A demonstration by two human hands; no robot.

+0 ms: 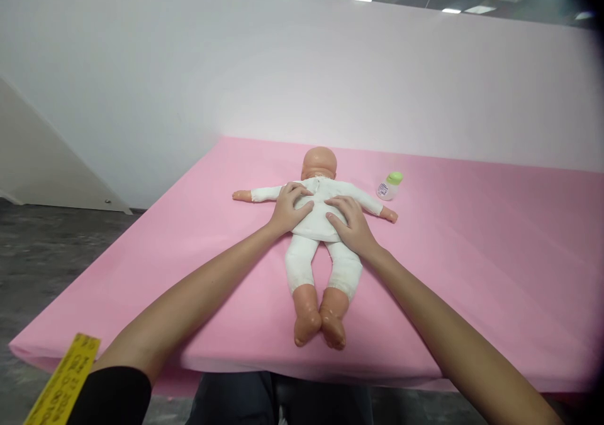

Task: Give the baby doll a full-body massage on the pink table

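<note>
A baby doll [318, 223] in a white cloth suit lies face down on the pink-covered table, its head away from me and its bare feet toward me. Both its arms are spread out to the sides. My left hand [290, 208] rests on the left side of the doll's back, fingers stretched out. On the right side of the back lies my right hand [352, 223], its fingers also extended and slightly apart. Neither hand grips anything. Between the two hands a strip of the white back shows.
A small clear bottle [389, 187] with a green cap is beyond the doll's right-side arm. The pink table cover [472, 255] reaches back to a white wall [330, 79]. The table's left edge slants toward a dark floor [47, 261].
</note>
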